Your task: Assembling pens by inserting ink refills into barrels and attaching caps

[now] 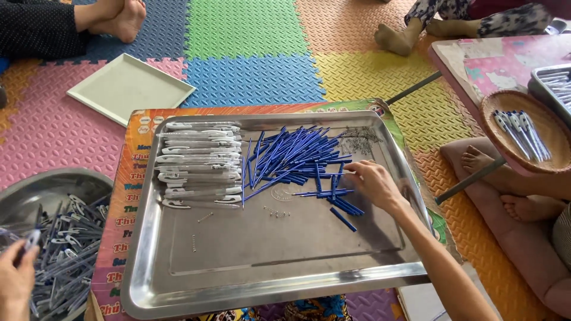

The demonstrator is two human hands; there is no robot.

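— Two hands at work? What has each got?

— Right hand (373, 181) rests on the steel tray (267, 279), fingers curled and pinching at one blue pen barrel (345, 173) on the pile's near edge. Left hand (15, 279) is closed round one white-and-blue pen (30, 241) over a round metal basin (35, 187).

— How many barrels?

— Dozens of blue barrels (291, 157) just left of the right hand, too many to count. Beyond them, roughly a dozen white clip pieces (199, 163) stacked in rows.

— And farther out?

— One heap of tiny springs (360, 139) just above the right hand; one white square tray (131, 87) well beyond, on the foam mats (250, 53).
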